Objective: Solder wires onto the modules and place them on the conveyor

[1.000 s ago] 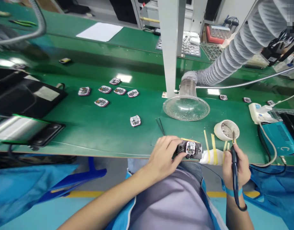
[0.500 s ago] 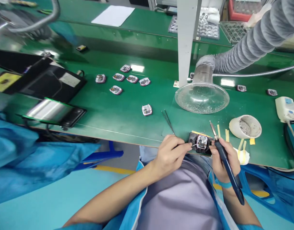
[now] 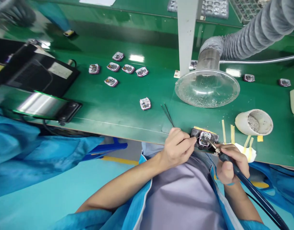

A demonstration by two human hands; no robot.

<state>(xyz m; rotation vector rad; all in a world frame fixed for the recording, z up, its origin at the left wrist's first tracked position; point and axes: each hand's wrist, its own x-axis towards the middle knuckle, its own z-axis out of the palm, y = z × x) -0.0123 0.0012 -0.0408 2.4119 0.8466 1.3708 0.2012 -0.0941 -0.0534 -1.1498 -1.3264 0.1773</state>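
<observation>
My right hand (image 3: 233, 163) is closed around a soldering iron (image 3: 247, 180) with a dark blue handle. Its tip reaches the inside of a small square watch-like case (image 3: 204, 139) with exposed electronics; exact contact is too small to tell. That case sits in a black holding fixture (image 3: 196, 132) at the bench's front edge. Just left of the case, my left hand (image 3: 179, 145) pinches a thin length of solder wire (image 3: 198, 137), its end close to the case. Black tweezers (image 3: 167, 115) lie behind my left hand.
Several similar cases (image 3: 128, 68) lie on the green bench (image 3: 101, 102). A clear fume hood (image 3: 206, 91) on a grey hose (image 3: 247, 38) overhangs behind the fixture. At the right are a white cup (image 3: 253, 123) of grey bits and yellow tape strips (image 3: 232, 134). Black equipment (image 3: 43, 70) stands left.
The soldering iron has come from the white cup leftward, and its tip is now down at the case. My left hand has gone from the fixture to pinching the wire. The view has shifted.
</observation>
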